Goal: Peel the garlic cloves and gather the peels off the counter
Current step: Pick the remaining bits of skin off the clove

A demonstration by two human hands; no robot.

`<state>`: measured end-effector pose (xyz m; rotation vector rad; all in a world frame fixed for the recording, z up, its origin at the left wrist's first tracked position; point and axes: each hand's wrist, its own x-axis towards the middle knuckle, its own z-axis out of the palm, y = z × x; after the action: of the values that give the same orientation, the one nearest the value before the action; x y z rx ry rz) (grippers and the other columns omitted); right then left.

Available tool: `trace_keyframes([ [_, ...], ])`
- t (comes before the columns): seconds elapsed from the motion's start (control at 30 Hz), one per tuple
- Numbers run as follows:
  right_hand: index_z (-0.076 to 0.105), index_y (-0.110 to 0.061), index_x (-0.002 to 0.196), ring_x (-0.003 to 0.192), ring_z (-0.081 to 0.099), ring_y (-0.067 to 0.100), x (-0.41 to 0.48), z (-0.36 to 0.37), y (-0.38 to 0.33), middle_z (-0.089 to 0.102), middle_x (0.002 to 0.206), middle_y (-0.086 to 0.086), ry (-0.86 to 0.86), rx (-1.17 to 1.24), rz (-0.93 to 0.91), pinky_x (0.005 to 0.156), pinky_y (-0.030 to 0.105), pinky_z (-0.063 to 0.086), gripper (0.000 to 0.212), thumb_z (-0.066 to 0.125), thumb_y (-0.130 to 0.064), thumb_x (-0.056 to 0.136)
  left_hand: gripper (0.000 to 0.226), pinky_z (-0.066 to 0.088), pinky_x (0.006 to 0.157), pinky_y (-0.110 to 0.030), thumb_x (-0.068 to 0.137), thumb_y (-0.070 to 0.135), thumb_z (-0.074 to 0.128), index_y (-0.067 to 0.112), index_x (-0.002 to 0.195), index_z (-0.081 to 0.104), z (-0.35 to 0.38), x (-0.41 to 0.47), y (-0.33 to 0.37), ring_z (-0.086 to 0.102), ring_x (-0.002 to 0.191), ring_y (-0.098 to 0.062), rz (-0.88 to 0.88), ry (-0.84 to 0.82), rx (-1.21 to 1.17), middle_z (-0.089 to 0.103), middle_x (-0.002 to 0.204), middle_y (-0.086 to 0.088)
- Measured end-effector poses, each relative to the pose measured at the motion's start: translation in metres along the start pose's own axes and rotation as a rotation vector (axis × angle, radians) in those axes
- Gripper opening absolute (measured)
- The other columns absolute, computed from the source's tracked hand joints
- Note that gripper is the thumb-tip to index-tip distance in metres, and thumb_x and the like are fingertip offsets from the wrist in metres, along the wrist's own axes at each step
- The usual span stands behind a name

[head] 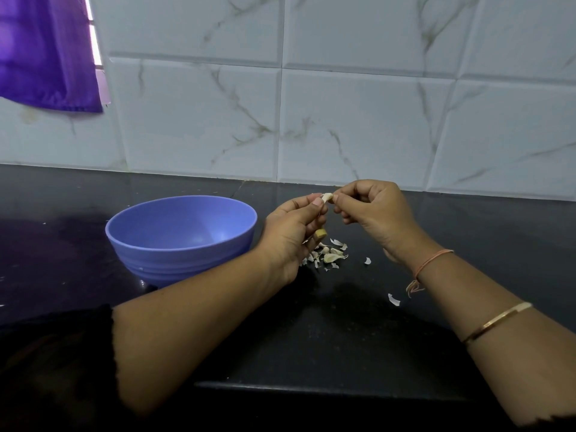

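Both hands raised: left hand [291, 232], right hand [372, 210] pinch garlic clove [327, 197].

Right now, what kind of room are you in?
Most likely a home kitchen: a black counter backed by white marbled wall tiles, a blue bowl, and a garlic clove being peeled above scattered peels.

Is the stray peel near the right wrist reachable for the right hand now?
Probably yes: the peel lies uncovered on the counter, but the right hand first must release the clove it pinches.
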<state>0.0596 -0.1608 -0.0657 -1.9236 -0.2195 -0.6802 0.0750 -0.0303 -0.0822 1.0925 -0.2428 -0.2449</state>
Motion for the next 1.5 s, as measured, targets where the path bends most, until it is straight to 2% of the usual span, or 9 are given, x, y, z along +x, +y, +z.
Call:
trace_keyframes([
  [0.23,0.07,-0.007,0.084,0.066,0.059,0.013,0.005,-0.002,0.009,0.065,0.071,0.002,-0.01,-0.21,0.058,0.071,0.031,0.053,0.014,0.059,-0.014,0.088,0.005,0.048,0.056,-0.015,0.089,0.016,0.06,0.017,0.093,0.062,0.0,0.001,-0.001,0.058,0.055,0.003,-0.015,0.006,-0.013,0.064,0.063,0.011],
  [0.3,0.071,-0.007,0.09,0.067,0.059,0.008,0.006,-0.001,0.011,0.066,0.073,-0.002,-0.102,-0.327,0.068,0.07,0.024,0.051,0.018,0.056,-0.016,0.089,0.003,0.048,0.053,-0.014,0.089,0.017,0.06,0.018,0.09,0.061,-0.001,0.002,-0.001,0.058,0.053,0.003,-0.018,0.019,-0.025,0.065,0.061,0.011],
  [0.4,0.073,-0.012,0.083,0.056,0.055,-0.006,0.004,-0.002,0.009,0.063,0.066,-0.009,-0.143,-0.422,0.027,0.053,0.004,0.039,0.008,0.066,-0.016,0.082,0.003,0.049,0.054,-0.015,0.089,0.017,0.059,0.018,0.086,0.061,-0.001,0.002,-0.001,0.059,0.052,0.003,-0.025,0.028,-0.03,0.065,0.061,0.011],
  [0.53,0.071,-0.015,0.075,0.055,0.054,-0.005,0.005,-0.005,0.009,0.064,0.065,-0.009,-0.116,-0.431,0.001,0.052,0.005,0.039,0.004,0.074,-0.018,0.075,0.004,0.048,0.058,-0.017,0.089,0.017,0.059,0.017,0.086,0.061,-0.001,0.002,-0.001,0.059,0.052,0.003,-0.03,0.029,-0.036,0.065,0.059,0.011],
  [0.7,0.068,-0.008,0.092,0.07,0.062,0.015,0.003,0.0,0.006,0.067,0.083,0.01,-0.099,-0.115,0.033,0.069,0.024,0.055,0.016,0.058,0.001,0.085,0.008,0.047,0.057,-0.016,0.09,0.018,0.058,0.018,0.083,0.061,0.0,0.002,-0.001,0.057,0.051,0.004,-0.022,0.044,-0.034,0.063,0.057,0.012],
  [0.83,0.065,-0.007,0.098,0.071,0.06,0.016,0.0,-0.001,0.0,0.063,0.085,0.013,-0.094,0.066,-0.029,0.068,0.023,0.055,0.018,0.059,0.003,0.084,0.009,0.046,0.056,-0.016,0.089,0.018,0.059,0.017,0.081,0.061,0.001,0.002,-0.002,0.056,0.055,0.002,-0.017,0.057,-0.016,0.062,0.061,0.011],
  [1.13,0.067,-0.006,0.086,0.07,0.061,0.017,-0.001,-0.003,-0.001,0.066,0.077,0.008,-0.099,0.093,-0.051,0.069,0.025,0.056,0.008,0.062,0.0,0.083,0.007,0.046,0.053,-0.015,0.088,0.018,0.061,0.017,0.08,0.063,0.0,0.002,-0.005,0.054,0.061,-0.001,0.072,0.084,0.12,0.063,0.07,0.006],
  [1.3,0.067,-0.01,0.088,0.067,0.062,0.005,-0.002,-0.002,-0.002,0.067,0.079,0.005,-0.14,0.099,-0.049,0.067,0.02,0.056,0.013,0.063,0.001,0.082,0.009,0.045,0.053,-0.013,0.087,0.015,0.062,0.017,0.079,0.064,0.001,0.0,-0.004,0.053,0.061,-0.002,0.083,0.062,0.123,0.062,0.07,0.004],
  [1.5,0.068,-0.011,0.085,0.068,0.063,0.009,0.0,-0.004,0.0,0.07,0.085,0.011,-0.108,0.079,-0.04,0.067,0.022,0.056,0.012,0.065,-0.001,0.081,0.007,0.041,0.06,-0.022,0.084,0.012,0.065,0.014,0.077,0.068,0.002,0.0,-0.005,0.049,0.061,-0.007,0.167,0.073,0.217,0.059,0.074,-0.006],
])
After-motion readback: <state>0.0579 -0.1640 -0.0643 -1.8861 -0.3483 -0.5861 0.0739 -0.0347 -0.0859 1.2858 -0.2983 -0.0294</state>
